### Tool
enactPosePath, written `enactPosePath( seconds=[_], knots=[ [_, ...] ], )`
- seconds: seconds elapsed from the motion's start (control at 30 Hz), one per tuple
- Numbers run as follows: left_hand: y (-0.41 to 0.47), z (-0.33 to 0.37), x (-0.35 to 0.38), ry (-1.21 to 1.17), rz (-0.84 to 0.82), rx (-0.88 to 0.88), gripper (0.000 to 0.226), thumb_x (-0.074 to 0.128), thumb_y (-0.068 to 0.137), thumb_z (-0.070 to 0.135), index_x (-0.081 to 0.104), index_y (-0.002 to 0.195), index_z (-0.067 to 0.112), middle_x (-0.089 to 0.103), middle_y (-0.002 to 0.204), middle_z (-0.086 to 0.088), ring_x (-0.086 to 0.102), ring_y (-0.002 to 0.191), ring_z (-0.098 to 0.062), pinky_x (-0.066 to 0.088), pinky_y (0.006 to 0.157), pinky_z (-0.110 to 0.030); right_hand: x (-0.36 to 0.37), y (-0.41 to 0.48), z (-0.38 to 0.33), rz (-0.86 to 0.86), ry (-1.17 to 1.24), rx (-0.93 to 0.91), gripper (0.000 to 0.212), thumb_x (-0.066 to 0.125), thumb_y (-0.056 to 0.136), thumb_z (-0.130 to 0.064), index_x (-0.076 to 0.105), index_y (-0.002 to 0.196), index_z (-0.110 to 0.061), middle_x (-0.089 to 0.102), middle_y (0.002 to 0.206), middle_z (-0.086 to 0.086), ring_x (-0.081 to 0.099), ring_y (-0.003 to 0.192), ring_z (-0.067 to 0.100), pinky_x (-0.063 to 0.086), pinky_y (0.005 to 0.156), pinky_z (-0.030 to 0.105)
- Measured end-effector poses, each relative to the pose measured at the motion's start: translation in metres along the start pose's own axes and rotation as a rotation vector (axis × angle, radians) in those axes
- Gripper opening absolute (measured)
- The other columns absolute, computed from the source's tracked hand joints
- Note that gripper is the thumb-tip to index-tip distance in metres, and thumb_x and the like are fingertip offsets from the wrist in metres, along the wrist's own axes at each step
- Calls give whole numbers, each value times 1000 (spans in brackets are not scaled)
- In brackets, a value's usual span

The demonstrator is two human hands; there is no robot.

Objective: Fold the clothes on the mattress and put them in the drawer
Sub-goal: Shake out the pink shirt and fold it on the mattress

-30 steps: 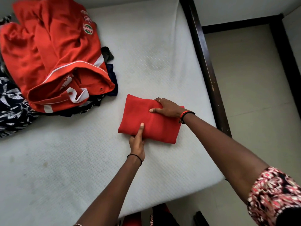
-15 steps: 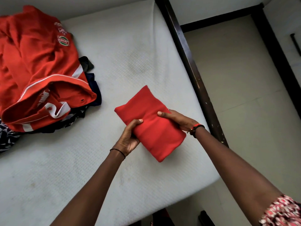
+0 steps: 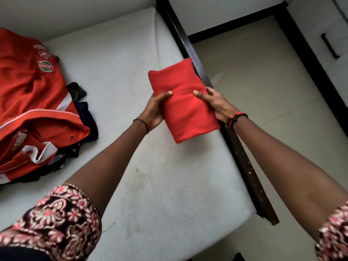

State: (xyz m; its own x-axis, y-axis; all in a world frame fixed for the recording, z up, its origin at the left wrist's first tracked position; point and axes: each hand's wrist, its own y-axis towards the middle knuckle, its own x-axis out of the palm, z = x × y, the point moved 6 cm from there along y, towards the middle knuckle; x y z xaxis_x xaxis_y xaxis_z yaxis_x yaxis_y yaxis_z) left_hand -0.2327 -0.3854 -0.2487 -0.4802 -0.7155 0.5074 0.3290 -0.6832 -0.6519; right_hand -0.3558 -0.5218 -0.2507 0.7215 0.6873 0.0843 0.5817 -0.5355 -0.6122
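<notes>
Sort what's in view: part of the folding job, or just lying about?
In the job:
- folded red cloth, gripped by left hand and right hand
- red jersey and dark clothes, heaped unfolded
- mattress
- white front with black handle, probably the drawer

Just there:
- dark bed frame
- floor

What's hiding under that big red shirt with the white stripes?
Dark clothes poke out from under the big red shirt with white stripes: a grey-black piece and a navy piece at its right edge. Whatever else lies beneath is covered.
</notes>
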Motion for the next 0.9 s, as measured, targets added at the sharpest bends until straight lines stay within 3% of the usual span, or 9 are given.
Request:
enactPosePath(
  seconds=[0.1,0.2,0.33,0.47,0.63,0.73,0.8,0.9],
  knots=[
    [28,26,-3,145,127,54,54,71,76,16,52,126,22,64,115,1,60,101,-19,53,75,-36,2,34,-27,69,-42,-61,80,89,52,-34,56,120,-10,68,107,9,66,83,14,55,83,30],
    [54,36,-16,292,195,23,61,71,79,16,42,133,20,56,129,0,54,115,-22,48,75,-40,3,70,-39,104,-131,-81,59,73,78,-4,50,131,-7,64,106,14,63,79,17,53,87,36],
    [66,34,-29,385,244,33,70,72,81,12,32,138,14,46,137,1,51,118,-21,48,85,-44,11,91,-38,-15,-331,-79,55,57,85,9,44,135,-8,57,124,10,59,105,20,46,100,33],
    [70,31,-28,495,302,120,72,73,81,14,30,138,9,44,139,-5,49,121,-23,46,94,-38,12,92,-32,-4,-490,-116,60,58,87,5,38,142,-6,53,135,10,53,115,16,39,107,30],
    [65,30,-30,576,364,176,78,78,76,17,30,136,6,48,136,-12,52,121,-27,43,104,-40,15,76,-38,235,-747,-183,50,62,88,-9,46,135,-5,57,123,7,54,112,20,36,98,18],
    [53,23,-32,592,296,138,82,75,79,14,22,142,6,48,136,-15,52,120,-28,42,104,-41,24,58,-42,392,-1026,-284,41,58,90,-13,49,128,0,52,124,22,46,119,37,33,102,34],
    [39,16,-36,614,279,99,82,72,82,15,19,144,6,51,132,-18,54,118,-29,43,102,-39,34,44,-42,447,-1115,-341,36,52,90,-8,51,125,2,49,122,26,44,117,41,31,101,39],
    [7,13,-43,629,310,156,65,69,85,15,33,139,7,58,119,-15,57,101,-21,47,85,-23,49,24,-37,482,-1176,-353,37,47,86,-2,53,121,4,48,120,28,45,113,43,29,99,40]
  ],
)
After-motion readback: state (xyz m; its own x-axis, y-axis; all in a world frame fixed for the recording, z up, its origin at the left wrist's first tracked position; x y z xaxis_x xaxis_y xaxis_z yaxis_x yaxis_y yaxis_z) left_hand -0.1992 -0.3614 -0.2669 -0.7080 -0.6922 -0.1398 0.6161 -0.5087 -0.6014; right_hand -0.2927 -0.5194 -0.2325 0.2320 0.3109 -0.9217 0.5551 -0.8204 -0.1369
